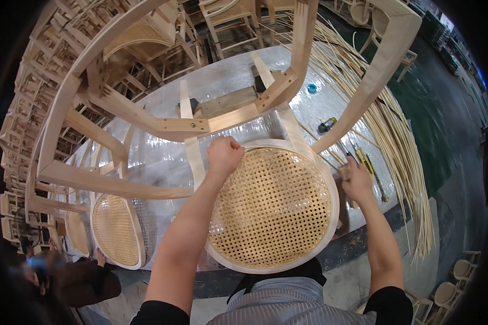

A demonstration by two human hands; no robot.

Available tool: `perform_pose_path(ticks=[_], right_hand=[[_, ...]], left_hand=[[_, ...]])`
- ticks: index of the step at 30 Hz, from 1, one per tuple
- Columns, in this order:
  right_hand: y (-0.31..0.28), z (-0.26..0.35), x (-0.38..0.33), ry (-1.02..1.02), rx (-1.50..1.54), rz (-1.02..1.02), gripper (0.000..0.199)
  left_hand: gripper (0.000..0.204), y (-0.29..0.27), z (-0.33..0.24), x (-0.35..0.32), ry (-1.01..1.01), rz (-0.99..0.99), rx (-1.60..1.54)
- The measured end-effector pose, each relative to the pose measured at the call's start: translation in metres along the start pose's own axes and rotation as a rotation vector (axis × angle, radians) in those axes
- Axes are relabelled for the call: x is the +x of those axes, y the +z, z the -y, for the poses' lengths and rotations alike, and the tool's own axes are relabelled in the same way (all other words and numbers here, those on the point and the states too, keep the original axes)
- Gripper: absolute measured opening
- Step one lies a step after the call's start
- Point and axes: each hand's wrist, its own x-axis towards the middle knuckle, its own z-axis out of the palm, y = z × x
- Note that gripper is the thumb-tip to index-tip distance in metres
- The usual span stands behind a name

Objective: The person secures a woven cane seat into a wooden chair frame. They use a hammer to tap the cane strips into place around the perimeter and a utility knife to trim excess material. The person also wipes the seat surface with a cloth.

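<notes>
In front of me lies a wooden chair frame with its legs up. Its round back panel of woven cane, rimmed in pale wood, is nearest my body. My left hand is closed at the panel's far left rim; whatever its fingertips pinch is too small to name. Right of the panel, my right hand is closed beside yellow-handled tools. A thin dark shaft shows by its fingertips, but I cannot make out what it holds. A thin cane strip runs toward this hand.
Long rattan strips lie along the table's right side. A screwdriver and a blue tape roll sit on the plastic-covered table. Another cane-backed chair stands left, near a co-worker. Stacked chair frames fill the far left.
</notes>
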Motion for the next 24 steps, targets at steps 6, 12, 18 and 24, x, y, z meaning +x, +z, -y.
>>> perform_pose_path(ticks=[6,12,18,24], right_hand=[[-0.139,0.104,-0.046,-0.221,0.401,-0.151,0.073],[-0.122,0.242,0.094,-0.547,0.771,-0.415,0.073],[-0.053,0.330,0.198,-0.345,0.468,-0.061,0.065],[-0.025,0.375,0.183,-0.386,0.208,0.432,0.041]], left_hand=[[0.014,-0.012,0.011,-0.022,0.036,-0.135,0.026],[0.011,-0.014,-0.008,-0.028,0.041,-0.156,0.044],[0.014,-0.009,-0.032,-0.033,0.066,-0.186,0.105],[0.017,-0.014,-0.022,-0.037,-0.015,-0.204,0.136]])
